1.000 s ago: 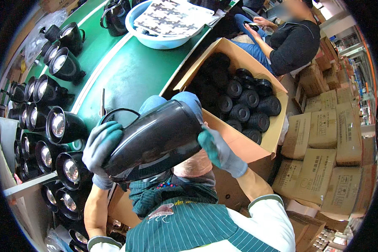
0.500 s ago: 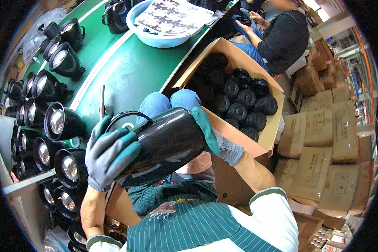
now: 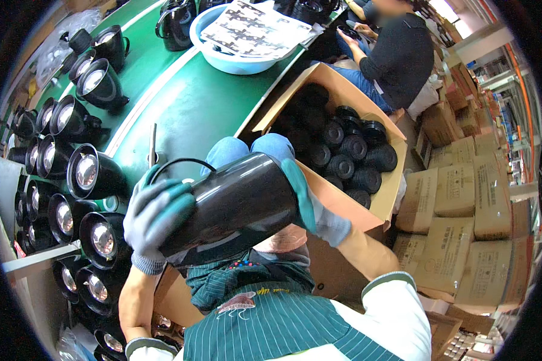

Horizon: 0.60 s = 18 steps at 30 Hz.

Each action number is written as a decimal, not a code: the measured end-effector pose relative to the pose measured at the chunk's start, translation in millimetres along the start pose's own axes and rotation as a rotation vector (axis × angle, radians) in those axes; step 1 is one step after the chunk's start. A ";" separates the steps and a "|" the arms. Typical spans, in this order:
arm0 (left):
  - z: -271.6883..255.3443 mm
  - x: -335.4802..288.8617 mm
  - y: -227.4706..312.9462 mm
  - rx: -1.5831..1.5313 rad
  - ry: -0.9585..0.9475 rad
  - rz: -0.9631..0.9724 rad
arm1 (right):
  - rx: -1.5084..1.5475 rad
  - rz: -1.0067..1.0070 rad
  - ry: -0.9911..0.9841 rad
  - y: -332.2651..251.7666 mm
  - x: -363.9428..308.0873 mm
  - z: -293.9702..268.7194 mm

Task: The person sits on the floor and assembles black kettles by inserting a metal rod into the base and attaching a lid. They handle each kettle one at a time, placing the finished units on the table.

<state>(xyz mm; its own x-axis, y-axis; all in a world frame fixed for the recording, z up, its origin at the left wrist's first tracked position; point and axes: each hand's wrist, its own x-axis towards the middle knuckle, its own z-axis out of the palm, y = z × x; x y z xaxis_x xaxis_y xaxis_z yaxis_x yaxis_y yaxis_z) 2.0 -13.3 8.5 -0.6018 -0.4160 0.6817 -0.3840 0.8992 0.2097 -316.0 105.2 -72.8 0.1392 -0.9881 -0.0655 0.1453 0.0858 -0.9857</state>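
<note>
A glossy black thermos jug (image 3: 241, 198) lies tilted across my lap, a thin loop handle rising from its upper side. My left hand (image 3: 156, 218), in a grey and green glove, grips the jug's left end; motion blurs its fingers. At the opposite end my right hand (image 3: 310, 201), gloved the same way, is closed around the jug's base with its palm against it. My left hand hides the left end of the jug. Beside that hand, on the left, stand many similar black jugs (image 3: 96, 171) with shiny silver inner liners.
A green conveyor table (image 3: 186, 114) carries a metal rod (image 3: 153, 143) and a pale blue basin (image 3: 238, 65) with printed sheets. Right of my knees, a cardboard box (image 3: 367, 213) holds black round parts (image 3: 353, 147). Farther off sits a person in black (image 3: 400, 60); stacked cartons (image 3: 445, 240) stand right.
My left hand's fingers have shifted over the jug's left end and are now blurred. The jug has stayed nearly in place between both hands. My view has shifted slightly.
</note>
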 end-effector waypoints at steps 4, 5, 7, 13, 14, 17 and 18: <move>19.5 -9.2 -10.0 -0.285 0.172 -0.365 | -0.493 -0.027 -0.064 -14.7 -2.3 -21.8; 25.3 -18.5 -13.9 -0.409 0.120 -0.535 | -0.583 -0.066 -0.061 -22.2 -0.4 -17.3; 45.7 -65.2 -32.9 -0.802 0.055 -0.879 | -0.707 -0.377 -0.034 -57.3 17.2 13.3; 53.0 -47.9 -15.7 -0.874 0.056 -0.939 | 0.017 -0.403 0.000 -68.5 34.5 48.1; 37.5 -21.6 -12.8 -0.570 0.051 -0.631 | 0.149 -0.300 0.045 -71.9 31.2 57.3; 9.4 24.7 -9.5 -0.050 0.060 -0.005 | 0.070 -0.115 0.164 -68.6 21.8 55.7; 14.3 28.5 -7.7 -0.105 0.095 -0.042 | 0.052 -0.051 0.205 -68.8 20.5 51.2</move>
<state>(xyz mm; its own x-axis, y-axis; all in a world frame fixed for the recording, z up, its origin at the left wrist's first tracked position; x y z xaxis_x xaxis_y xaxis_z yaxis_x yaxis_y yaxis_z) -22.3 -34.1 16.3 -0.5158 -0.4432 0.7332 -0.3290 0.8926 0.3082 -273.0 85.5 1.7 -0.0711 -0.9961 -0.0514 0.1983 0.0364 -0.9795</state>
